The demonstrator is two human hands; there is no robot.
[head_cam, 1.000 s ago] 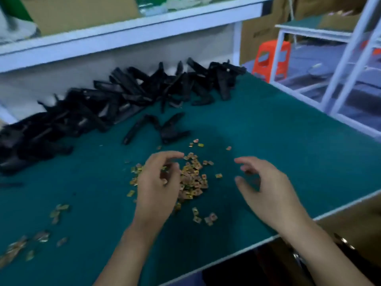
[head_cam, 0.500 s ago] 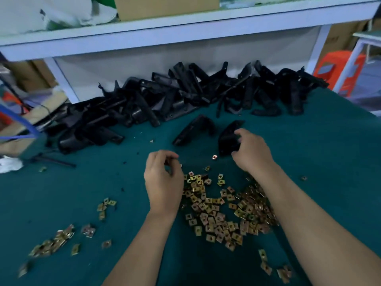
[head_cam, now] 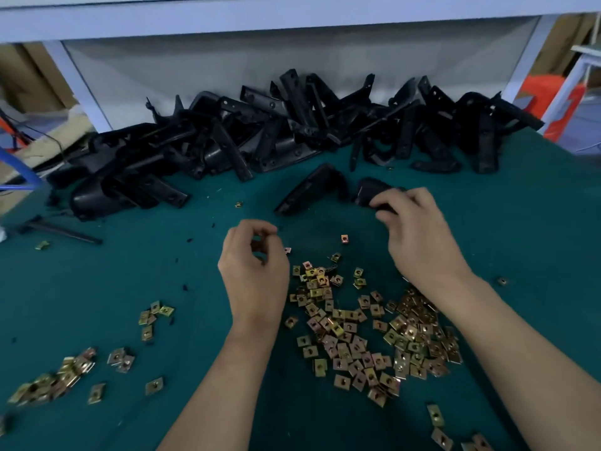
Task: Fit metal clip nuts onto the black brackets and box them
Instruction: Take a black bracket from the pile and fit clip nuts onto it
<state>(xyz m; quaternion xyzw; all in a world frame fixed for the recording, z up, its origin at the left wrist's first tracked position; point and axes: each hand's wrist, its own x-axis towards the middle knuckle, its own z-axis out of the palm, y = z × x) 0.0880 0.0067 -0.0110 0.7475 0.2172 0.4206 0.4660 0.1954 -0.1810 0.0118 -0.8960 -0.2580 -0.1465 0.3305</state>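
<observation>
**Green felt, black plastic, brassy nuts under two bare hands**

From the head camera, the green mat [head_cam: 520,255] covers the whole bench. At twelve o'clock, hard against the white shelf frame [head_cam: 292,17], lies a long heap of black brackets [head_cam: 292,135], tumbled over one another from ten o'clock round to two.

Just short of that heap, towards one o'clock, the right hand [head_cam: 419,236] reaches out and grasps a black bracket [head_cam: 370,193] — fingers curled over its near end, thumb tucked beneath, the part low to the mat. A second bracket [head_cam: 312,187] lies loose just beside it on the eleven o'clock side, not touched by either hand.

The left hand [head_cam: 257,271] hovers near the middle, fingers bent in towards the thumb. A single small nut [head_cam: 287,250] shows right at its fingertips, but I cannot tell whether the hand pinches it or the nut simply lies on the mat behind.

The main spread of clip nuts [head_cam: 357,336] sits between the two forearms, from centre down to five o'clock, partly under the right wrist. A smaller scatter of nuts [head_cam: 65,375] trails off at eight o'clock, well apart from the hands.

An orange stool [head_cam: 549,99] stands off the bench at two o'clock.
</observation>
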